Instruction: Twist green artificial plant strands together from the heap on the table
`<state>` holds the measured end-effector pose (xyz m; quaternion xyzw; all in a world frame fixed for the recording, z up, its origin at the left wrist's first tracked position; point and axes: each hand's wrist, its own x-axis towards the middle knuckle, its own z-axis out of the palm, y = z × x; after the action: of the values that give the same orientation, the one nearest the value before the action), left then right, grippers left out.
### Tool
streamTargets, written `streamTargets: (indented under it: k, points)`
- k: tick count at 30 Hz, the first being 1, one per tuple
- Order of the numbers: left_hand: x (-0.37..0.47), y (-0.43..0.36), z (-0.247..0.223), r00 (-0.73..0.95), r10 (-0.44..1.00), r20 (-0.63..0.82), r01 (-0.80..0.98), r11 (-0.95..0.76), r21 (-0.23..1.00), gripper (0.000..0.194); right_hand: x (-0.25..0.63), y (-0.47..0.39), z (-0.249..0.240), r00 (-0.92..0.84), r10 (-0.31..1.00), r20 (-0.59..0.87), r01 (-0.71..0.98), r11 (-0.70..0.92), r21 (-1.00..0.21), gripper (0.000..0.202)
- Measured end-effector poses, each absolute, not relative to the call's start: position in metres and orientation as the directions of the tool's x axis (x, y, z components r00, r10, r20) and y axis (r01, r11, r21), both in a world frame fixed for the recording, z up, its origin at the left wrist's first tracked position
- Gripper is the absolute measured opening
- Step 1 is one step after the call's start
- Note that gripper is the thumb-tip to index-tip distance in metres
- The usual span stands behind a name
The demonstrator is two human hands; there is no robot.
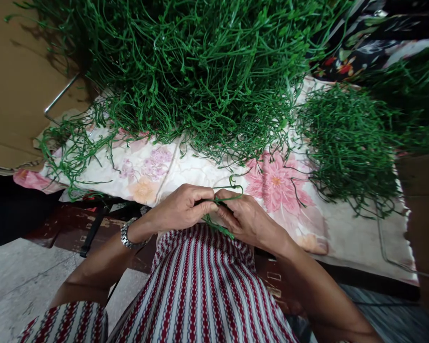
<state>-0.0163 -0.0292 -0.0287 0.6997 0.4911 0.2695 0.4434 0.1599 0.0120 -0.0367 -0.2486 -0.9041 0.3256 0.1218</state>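
Close to my body, both hands meet at the front edge of the cloth-covered table. My left hand (184, 206) pinches a thin green plastic-looking stem (219, 227) between thumb and forefinger. Touching it, my right hand (248, 218) has its fingers closed on the same green piece. One end of the piece loops up above the knuckles, and the branched part hangs below the fingers. Exactly where the fingers grip is partly hidden. Beyond the hands rises a large heap of similar green stems (200, 71).
A smaller pile of green stems (346, 138) lies at right, and loose stems (75, 152) trail at left. Flowered cloth (200, 164) covers the table. Cardboard (14, 95) stands at left. Bent metal wires (59, 97) stick out at both sides. Dark floral fabric (372, 52) shows at upper right.
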Motion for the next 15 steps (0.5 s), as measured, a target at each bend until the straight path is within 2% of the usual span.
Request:
streamTargets:
  k: [3,5,7,9,12,15]
  points:
    - [-0.019,-0.030,-0.031,0.466,0.875,-0.133,0.348,-0.043,0.936,0.030,0.163,0.014,-0.035,-0.903,0.429,0.031,0.292,0.663,-0.689,0.021]
    - [-0.021,-0.034,-0.034,0.554,0.815,-0.170,0.194,0.073,0.978,0.032,0.165,0.016,-0.033,-0.953,0.299,0.046,0.149,0.598,-0.787,0.024]
    - [-0.021,-0.038,-0.038,0.602,0.781,-0.166,0.008,0.202,0.979,0.033,0.168,0.018,-0.034,-0.980,0.174,0.098,-0.015,0.426,-0.905,0.027]
    - [-0.020,-0.042,-0.042,0.571,0.810,-0.132,-0.173,0.276,0.945,0.034,0.169,0.019,-0.037,-0.978,0.132,0.159,-0.127,0.223,-0.967,0.030]
    - [-0.019,-0.044,-0.044,0.456,0.885,-0.096,-0.294,0.251,0.922,0.032,0.168,0.017,-0.045,-0.956,0.252,0.153,-0.152,0.025,-0.988,0.033]
    - [-0.016,-0.039,-0.043,0.319,0.947,-0.041,-0.144,0.091,0.985,0.024,0.166,0.013,-0.050,-0.870,0.491,0.055,-0.070,-0.012,-0.997,0.030]
